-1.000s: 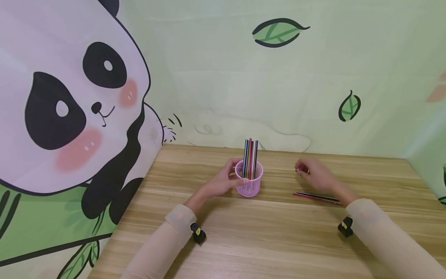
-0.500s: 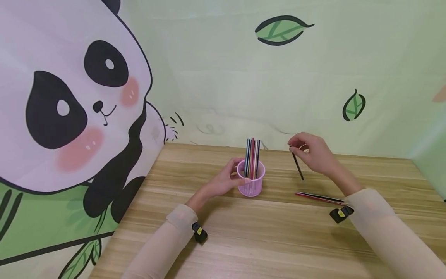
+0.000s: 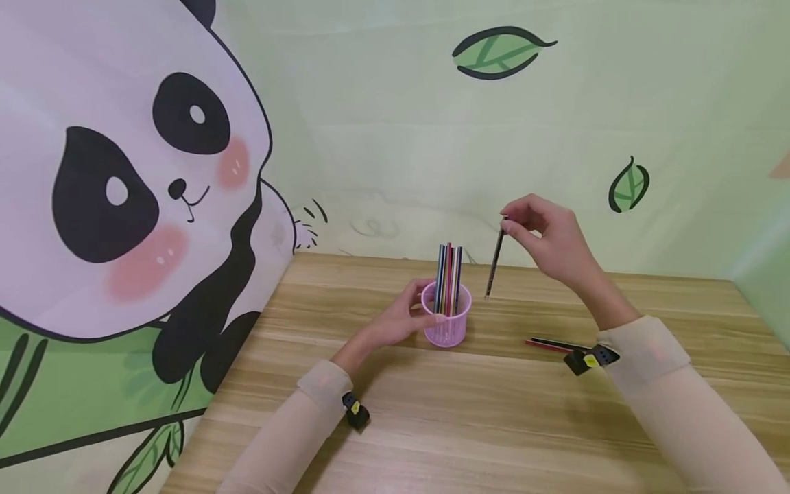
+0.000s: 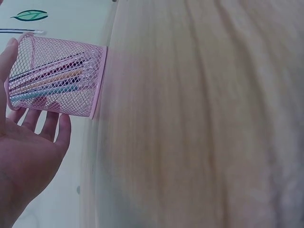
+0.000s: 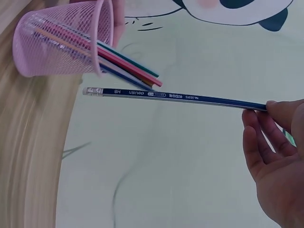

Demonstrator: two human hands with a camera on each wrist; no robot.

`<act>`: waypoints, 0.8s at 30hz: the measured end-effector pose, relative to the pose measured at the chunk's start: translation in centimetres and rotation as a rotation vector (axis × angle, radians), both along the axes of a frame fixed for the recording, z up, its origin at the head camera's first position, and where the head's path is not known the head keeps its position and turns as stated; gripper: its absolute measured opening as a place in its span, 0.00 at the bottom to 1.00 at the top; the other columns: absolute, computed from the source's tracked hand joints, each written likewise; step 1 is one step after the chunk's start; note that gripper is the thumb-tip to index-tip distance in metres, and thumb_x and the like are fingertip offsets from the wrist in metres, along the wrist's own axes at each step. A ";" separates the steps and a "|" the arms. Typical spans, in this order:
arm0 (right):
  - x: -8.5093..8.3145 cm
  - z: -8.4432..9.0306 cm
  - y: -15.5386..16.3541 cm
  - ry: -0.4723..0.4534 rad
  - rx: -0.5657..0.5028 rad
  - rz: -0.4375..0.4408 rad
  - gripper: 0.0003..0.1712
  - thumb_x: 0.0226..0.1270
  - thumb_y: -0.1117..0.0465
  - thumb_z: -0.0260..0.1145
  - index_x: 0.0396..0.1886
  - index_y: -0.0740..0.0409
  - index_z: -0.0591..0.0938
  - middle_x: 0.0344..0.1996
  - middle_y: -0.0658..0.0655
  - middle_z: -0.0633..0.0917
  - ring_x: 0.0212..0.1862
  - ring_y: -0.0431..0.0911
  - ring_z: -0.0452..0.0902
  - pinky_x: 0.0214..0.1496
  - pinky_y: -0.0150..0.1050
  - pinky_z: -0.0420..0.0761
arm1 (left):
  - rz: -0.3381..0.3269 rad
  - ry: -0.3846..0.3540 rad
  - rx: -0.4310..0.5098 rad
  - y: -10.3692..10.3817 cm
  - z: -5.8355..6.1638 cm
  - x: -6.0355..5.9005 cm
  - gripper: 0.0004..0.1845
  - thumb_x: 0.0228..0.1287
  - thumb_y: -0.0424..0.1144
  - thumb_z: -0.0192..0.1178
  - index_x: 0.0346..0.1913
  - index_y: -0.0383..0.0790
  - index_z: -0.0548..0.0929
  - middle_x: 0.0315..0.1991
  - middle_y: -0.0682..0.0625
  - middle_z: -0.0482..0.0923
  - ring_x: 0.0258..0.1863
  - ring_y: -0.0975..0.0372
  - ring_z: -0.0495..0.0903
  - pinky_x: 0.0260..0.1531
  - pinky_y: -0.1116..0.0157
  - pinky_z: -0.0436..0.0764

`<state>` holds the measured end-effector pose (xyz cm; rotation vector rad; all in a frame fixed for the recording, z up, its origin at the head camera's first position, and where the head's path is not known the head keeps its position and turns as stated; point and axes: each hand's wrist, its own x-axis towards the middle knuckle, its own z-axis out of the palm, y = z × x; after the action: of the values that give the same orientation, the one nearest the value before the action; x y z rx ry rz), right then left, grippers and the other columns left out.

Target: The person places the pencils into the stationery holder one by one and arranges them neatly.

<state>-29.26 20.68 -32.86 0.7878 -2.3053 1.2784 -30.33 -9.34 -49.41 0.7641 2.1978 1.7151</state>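
A pink mesh pencil cup [image 3: 446,332] stands on the table with several pencils [image 3: 448,278] upright in it, their eraser ends at the bottom. My left hand [image 3: 395,321] grips the cup from its left side, thumb at the front, fingers behind. My right hand [image 3: 552,240] is raised to the right of the cup and pinches a dark blue pencil [image 5: 180,98] near its top end. That pencil hangs at a slant, its white eraser end [image 5: 93,91] down, in the air beside the cup. In the left wrist view the cup's mesh wall [image 4: 52,76] shows the pencils through it.
A few more pencils [image 3: 549,344], red and black, lie on the wooden table [image 3: 444,418] below the right forearm, partly hidden by the wrist camera [image 3: 591,358]. A wall cloth with a panda [image 3: 185,171] and leaves rises behind the table.
My right hand has risen from near the table and moved slightly left, lifting the dark pencil and swinging its eraser end toward the cup. The left hand keeps its grip on the cup.
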 end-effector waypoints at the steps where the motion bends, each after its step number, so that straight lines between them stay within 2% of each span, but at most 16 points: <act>1: 0.1 0.2 -0.2 0.002 -0.013 0.007 0.09 0.78 0.66 0.67 0.52 0.63 0.84 0.40 0.58 0.87 0.41 0.43 0.83 0.48 0.27 0.83 | -0.001 0.000 0.003 0.1 0.0 0.0 0.41 0.69 0.37 0.72 0.79 0.44 0.60 0.76 0.43 0.66 0.75 0.49 0.68 0.76 0.53 0.70; 5: 0.4 0.7 -1.0 -0.006 -0.062 0.038 0.09 0.77 0.67 0.67 0.52 0.65 0.83 0.40 0.60 0.87 0.41 0.45 0.83 0.48 0.27 0.84 | 0.000 -0.001 0.003 0.3 0.2 -0.1 0.42 0.69 0.37 0.72 0.79 0.44 0.60 0.75 0.44 0.66 0.75 0.50 0.68 0.75 0.55 0.71; 9: 0.6 0.3 -2.1 -0.043 -0.087 0.070 0.09 0.77 0.67 0.68 0.51 0.66 0.83 0.40 0.61 0.87 0.41 0.43 0.83 0.47 0.27 0.84 | 0.004 -0.010 0.000 0.4 0.3 0.1 0.42 0.69 0.37 0.72 0.79 0.43 0.60 0.75 0.42 0.66 0.74 0.49 0.69 0.75 0.55 0.71; 19: 0.2 -2.6 -4.9 -0.141 -0.035 0.119 0.09 0.77 0.64 0.69 0.50 0.66 0.83 0.40 0.61 0.88 0.39 0.48 0.84 0.37 0.30 0.82 | 0.004 -0.011 0.012 0.2 0.0 0.5 0.42 0.69 0.35 0.71 0.79 0.42 0.59 0.76 0.42 0.65 0.75 0.48 0.68 0.75 0.55 0.71; 24: -0.8 -4.1 -5.4 -0.217 -0.055 0.145 0.09 0.77 0.65 0.68 0.50 0.68 0.83 0.41 0.64 0.88 0.39 0.47 0.84 0.40 0.31 0.84 | 0.007 -0.001 0.031 0.3 -0.2 0.1 0.42 0.69 0.35 0.71 0.79 0.40 0.59 0.74 0.41 0.67 0.73 0.49 0.70 0.74 0.56 0.73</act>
<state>-30.11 15.25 -36.99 0.8487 -2.4043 1.5528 -30.22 -9.07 -49.59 0.7636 2.1810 1.7568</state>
